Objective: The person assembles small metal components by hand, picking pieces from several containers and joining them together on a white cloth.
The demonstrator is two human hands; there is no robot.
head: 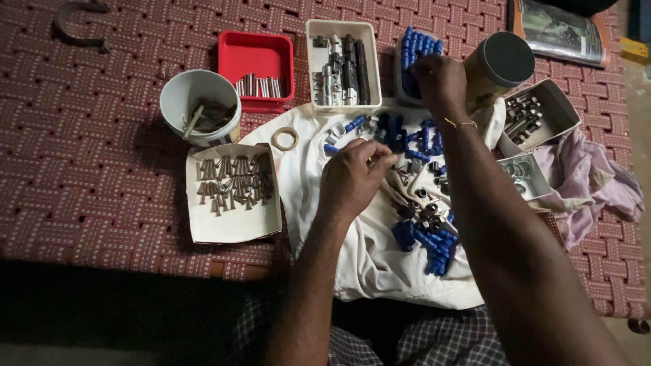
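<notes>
My left hand (pixel 354 177) rests over a white cloth (pixel 369 254), fingers pinched together above small metal and blue plastic parts (pixel 424 237) scattered there; what it pinches is hidden. My right hand (pixel 441 83) reaches farther back, fingers closed at a container of blue plastic pieces (pixel 415 46); I cannot see what they grip. A thin bangle circles that wrist. More blue pieces (pixel 407 132) lie on the cloth between both hands.
A white tray of screws (pixel 234 227), a white cup (pixel 196 88), a red box with pins (pixel 256 51) and a white box of metal rods (pixel 342 30) sit left and behind. A dark-lidded jar (pixel 505 61), cardboard boxes (pixel 556 102), a tape ring (pixel 285 139) and crumpled cloth (pixel 597 186) lie on the woven cot.
</notes>
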